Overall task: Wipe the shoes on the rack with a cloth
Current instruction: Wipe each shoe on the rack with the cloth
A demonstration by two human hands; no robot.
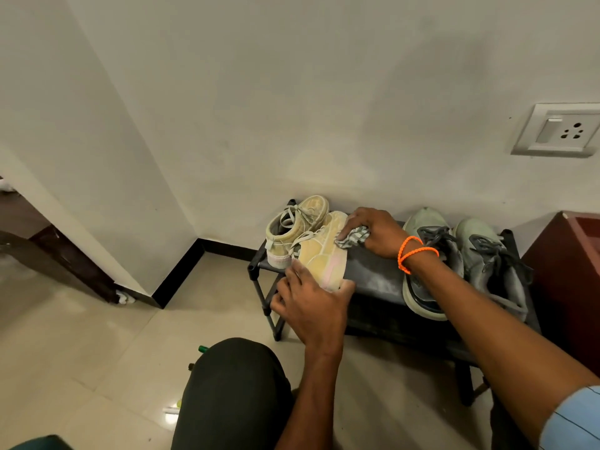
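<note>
Cloth (352,238), bunched in the right hand (376,233), presses the yellow shoe (323,254) near its toe; left hand (313,306) grips the heel end, long axis running away, on the rack (373,277).

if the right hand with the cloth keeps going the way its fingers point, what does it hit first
Probably the yellow shoe: the right hand points leftward, pressing the checked cloth on that shoe's toe, which the left hand steadies. Beyond it stands the second yellow shoe; depth is unclear.
</note>
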